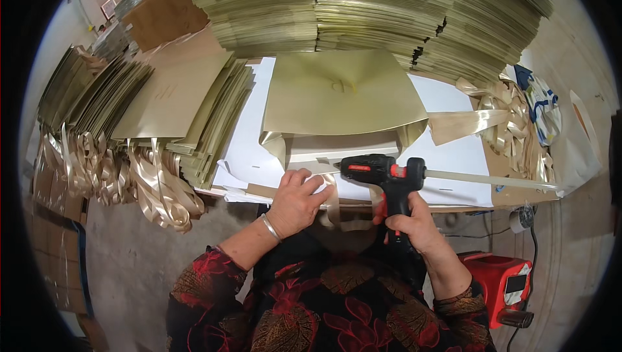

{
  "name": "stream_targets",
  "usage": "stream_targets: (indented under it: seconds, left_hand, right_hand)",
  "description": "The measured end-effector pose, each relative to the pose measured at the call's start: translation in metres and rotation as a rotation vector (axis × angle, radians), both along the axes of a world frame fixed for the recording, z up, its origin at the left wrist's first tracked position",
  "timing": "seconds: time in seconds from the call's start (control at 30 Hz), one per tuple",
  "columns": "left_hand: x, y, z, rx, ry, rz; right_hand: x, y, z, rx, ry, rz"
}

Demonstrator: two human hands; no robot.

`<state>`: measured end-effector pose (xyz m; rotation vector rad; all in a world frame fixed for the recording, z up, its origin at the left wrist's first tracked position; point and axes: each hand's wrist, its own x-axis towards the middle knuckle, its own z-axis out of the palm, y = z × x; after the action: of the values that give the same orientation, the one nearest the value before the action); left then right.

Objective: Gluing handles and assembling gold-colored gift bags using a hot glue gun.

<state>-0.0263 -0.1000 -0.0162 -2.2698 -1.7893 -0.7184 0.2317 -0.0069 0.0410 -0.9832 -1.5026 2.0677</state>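
Observation:
A gold paper bag (340, 99) lies in front of me with its mouth towards me and its pale inside showing. My right hand (410, 223) grips the handle of a black and red hot glue gun (369, 167). A long, pale glue stick (486, 179) sticks out of the gun's rear. The nozzle points left, over the bag's near inner panel. My left hand (297, 201) rests at that panel's near edge, fingertips on it, the thumb beside a satin ribbon loop (333, 206). Whether the fingers pinch the ribbon is hard to see. The loop hangs past the table edge.
Tall stacks of flat gold bags (379, 12) rise behind. To the left, more bags (170, 89) lean with ribbon handles (160, 191) hanging over the edge. Loose ribbons (510, 123) lie at right, on white paper (452, 157). A red appliance (500, 289) stands below right.

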Motion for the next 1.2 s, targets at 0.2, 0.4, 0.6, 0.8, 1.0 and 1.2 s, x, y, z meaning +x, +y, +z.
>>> stream_targets:
  seconds: [0.2,0.4,0.6,0.8,1.0,1.2]
  left_hand:
    - [0.000,0.002,-0.006,0.052,-0.033,-0.073]
    - [-0.001,0.001,-0.005,0.054,-0.098,-0.059]
    - [-0.002,0.000,-0.004,0.061,-0.099,-0.109]
    - [-0.002,0.000,-0.008,0.081,-0.132,-0.096]
    - [-0.004,0.000,-0.012,0.092,-0.167,-0.120]
    - [-0.002,0.001,-0.007,0.101,-0.192,-0.121]
  right_hand:
    - [-0.022,0.003,-0.013,0.036,-0.025,0.044]
    - [-0.020,0.002,-0.007,0.117,-0.141,0.060]
    - [-0.006,-0.006,-0.001,0.019,-0.008,-0.036]
    - [-0.008,0.003,-0.003,-0.089,0.220,-0.133]
    - [-0.017,0.017,-0.008,-0.072,0.104,-0.022]
    - [-0.011,0.018,-0.019,0.020,-0.008,0.075]
